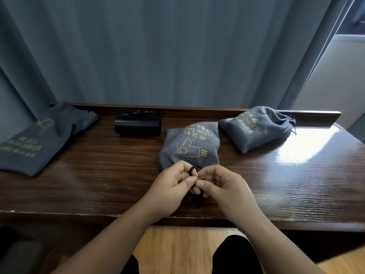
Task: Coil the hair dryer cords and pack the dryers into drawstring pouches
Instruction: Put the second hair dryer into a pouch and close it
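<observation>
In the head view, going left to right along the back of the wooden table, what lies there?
Flat empty pouch → black hair dryer → filled pouch whose drawstring the left hand and right hand are tying → filled, tied pouch.

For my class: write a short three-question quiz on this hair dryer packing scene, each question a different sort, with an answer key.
1. True or false: the flat pouch at the table's left end looks filled.
2. How many pouches look stuffed?
3. Both hands work on the: A) black hair dryer B) middle pouch's drawstring C) curtain

Key
1. False; it lies flat.
2. Two: the middle pouch and the right pouch.
3. B; left hand and right hand pinch it.
</observation>
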### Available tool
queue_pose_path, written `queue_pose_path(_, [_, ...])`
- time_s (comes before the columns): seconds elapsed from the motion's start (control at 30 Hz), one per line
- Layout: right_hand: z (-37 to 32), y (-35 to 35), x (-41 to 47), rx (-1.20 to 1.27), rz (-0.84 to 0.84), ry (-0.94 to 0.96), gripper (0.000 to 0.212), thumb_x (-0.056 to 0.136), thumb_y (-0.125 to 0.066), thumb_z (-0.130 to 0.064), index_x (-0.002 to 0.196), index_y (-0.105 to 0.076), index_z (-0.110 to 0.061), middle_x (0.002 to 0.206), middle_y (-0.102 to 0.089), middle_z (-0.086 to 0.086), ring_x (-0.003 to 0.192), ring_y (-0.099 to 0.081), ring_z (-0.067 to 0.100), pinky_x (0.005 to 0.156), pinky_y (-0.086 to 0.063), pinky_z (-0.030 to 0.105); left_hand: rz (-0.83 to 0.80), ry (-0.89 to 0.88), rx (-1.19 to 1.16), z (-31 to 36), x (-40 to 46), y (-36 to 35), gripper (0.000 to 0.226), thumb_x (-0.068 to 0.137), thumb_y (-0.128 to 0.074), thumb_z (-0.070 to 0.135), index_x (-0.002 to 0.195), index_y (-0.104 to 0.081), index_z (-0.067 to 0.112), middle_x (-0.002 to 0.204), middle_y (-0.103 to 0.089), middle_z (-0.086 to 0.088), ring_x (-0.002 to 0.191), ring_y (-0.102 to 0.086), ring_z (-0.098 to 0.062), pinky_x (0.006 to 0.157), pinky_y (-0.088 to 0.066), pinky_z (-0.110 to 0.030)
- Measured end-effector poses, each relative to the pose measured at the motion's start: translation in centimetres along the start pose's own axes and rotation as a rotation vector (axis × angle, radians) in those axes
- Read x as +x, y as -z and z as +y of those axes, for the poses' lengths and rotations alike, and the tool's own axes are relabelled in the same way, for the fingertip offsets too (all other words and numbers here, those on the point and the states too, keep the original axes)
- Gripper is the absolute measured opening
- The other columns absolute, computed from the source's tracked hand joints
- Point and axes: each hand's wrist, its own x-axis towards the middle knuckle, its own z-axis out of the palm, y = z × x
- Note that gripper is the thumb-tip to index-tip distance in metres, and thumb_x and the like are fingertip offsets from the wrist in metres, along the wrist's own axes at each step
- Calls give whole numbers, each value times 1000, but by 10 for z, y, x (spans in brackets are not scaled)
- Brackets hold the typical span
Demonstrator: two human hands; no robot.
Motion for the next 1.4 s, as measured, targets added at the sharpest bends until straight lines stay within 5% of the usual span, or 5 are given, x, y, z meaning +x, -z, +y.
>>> queue_pose_path(0.27, [-2, 2, -2, 132, -30, -131, 9, 90, -71, -5, 82, -69, -6, 72, -74, 10, 65, -66, 14, 62, -53, 22, 63, -31, 78, 6, -4, 3, 10, 91, -56, 27, 94, -61, 18, 77, -74, -6, 80, -63, -44, 81, -49, -58])
queue_pose_path(0.5, [0, 0, -4, -4, -42, -49, 16, 84, -79, -8, 89, -76, -22, 77, -76, 3, 68, -69, 14, 67, -59, 29, 42, -52, 169, 6, -3, 0, 9, 99, -58, 6, 95, -59, 14, 69, -69, 6, 68, -61, -5, 71, -49, -25])
queue_pose_path(0.87, [-1, 3, -3, 50, -27, -152, 10, 87, -76, -11, 78, -75, -8, 62, -69, 1, 57, -61, 14, 55, -51, 25, 85, -66, 178, 6, -6, 4, 14, 96, -64, 11, 93, -50, 13, 82, -73, -1, 72, -65, -2, 71, -46, -16])
queue_pose_path(1.13, [-4, 5, -3, 226, -71, -237, 13, 88, -73, -7, 75, -71, -6, 62, -59, 6, 53, -55, 12, 49, -44, 21, 143, -246, 466, 8, -16, -2, 31, 86, -71, 8, 103, -61, 31, 95, -60, 12, 96, -57, -5, 81, -37, -6])
queue_pose_path(1.4, [-5, 6, -6, 118, -81, -170, 11, 88, -75, -11, 77, -74, -10, 59, -62, 7, 54, -54, 14, 51, -44, 20, 152, -365, 634, 1, -10, 1, 19, 87, -63, 23, 100, -76, 22, 93, -69, 16, 96, -56, 1, 86, -38, -7])
